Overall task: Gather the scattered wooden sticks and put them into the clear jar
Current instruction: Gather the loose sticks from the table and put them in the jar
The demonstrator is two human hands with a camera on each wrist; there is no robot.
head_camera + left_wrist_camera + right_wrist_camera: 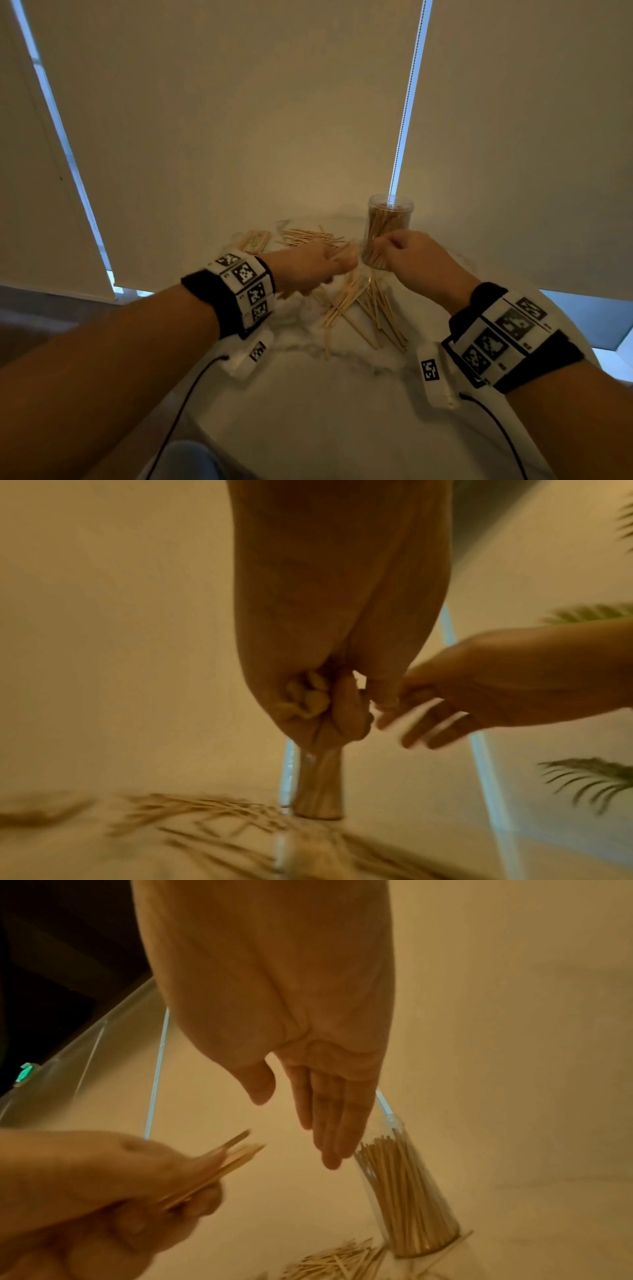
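My left hand (337, 265) grips a small bundle of wooden sticks (339, 251), whose ends show inside the curled fingers (310, 700) in the left wrist view. The bundle (222, 1164) points toward the clear jar (388, 226), which stands upright and holds many sticks (407, 1191). Just right of the bundle is my right hand (387, 245), in front of the jar. Its fingers (329, 1131) are straight and hold nothing, their tips close to the jar's mouth. Loose sticks (359, 308) lie scattered on the white table (325, 411) below both hands.
More loose sticks (310, 236) lie at the back, left of the jar, beside a flat packet of sticks (255, 240). Pale roller blinds (239, 120) hang right behind the table. Palm leaves (596, 777) show to the right in the left wrist view.
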